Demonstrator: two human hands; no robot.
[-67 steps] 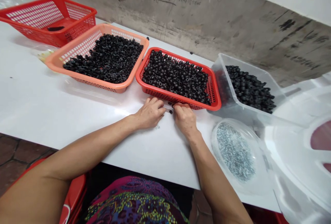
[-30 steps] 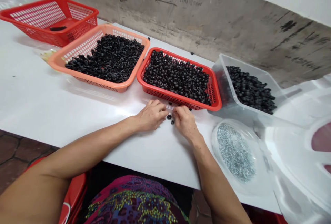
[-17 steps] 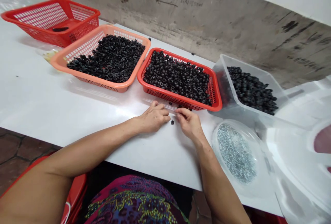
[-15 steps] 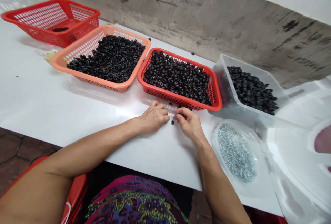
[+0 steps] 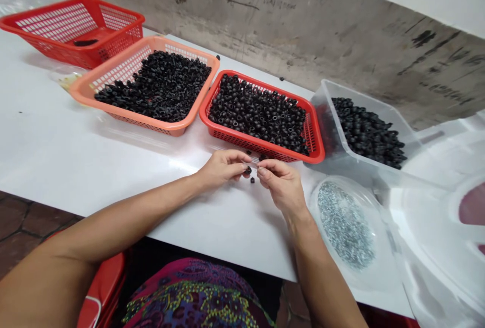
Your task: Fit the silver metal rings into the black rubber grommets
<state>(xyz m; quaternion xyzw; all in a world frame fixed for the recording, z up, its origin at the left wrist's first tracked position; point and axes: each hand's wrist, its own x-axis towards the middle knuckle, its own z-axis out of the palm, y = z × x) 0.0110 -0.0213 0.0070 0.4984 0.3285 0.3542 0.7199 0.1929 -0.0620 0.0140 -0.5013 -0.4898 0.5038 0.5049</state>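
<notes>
My left hand (image 5: 223, 169) pinches a small round black plastic piece (image 5: 248, 171) between thumb and fingers, just above the white table. Facing it, my right hand (image 5: 282, 181) has thumb and forefinger pressed together; whatever they hold is too small to make out. Between the two hands a small black part (image 5: 252, 180) lies on the tabletop. Beyond them stands a red basket (image 5: 320, 150) heaped with round black pieces that have holes. A few loose black pieces sit at its front edge, partly hidden by my fingers.
An orange basket (image 5: 81, 94) of smaller black parts stands left, with another red basket (image 5: 60, 50) behind it. On the right are a clear bin (image 5: 339, 128) of black pieces, a dish of small silvery pieces (image 5: 346, 227) and a large white plastic object (image 5: 420, 206). A wall runs behind.
My left hand has turned and opened out from its curled pose, and the black piece now shows at its fingertips. My right hand stays pinched at nearly the same spot.
</notes>
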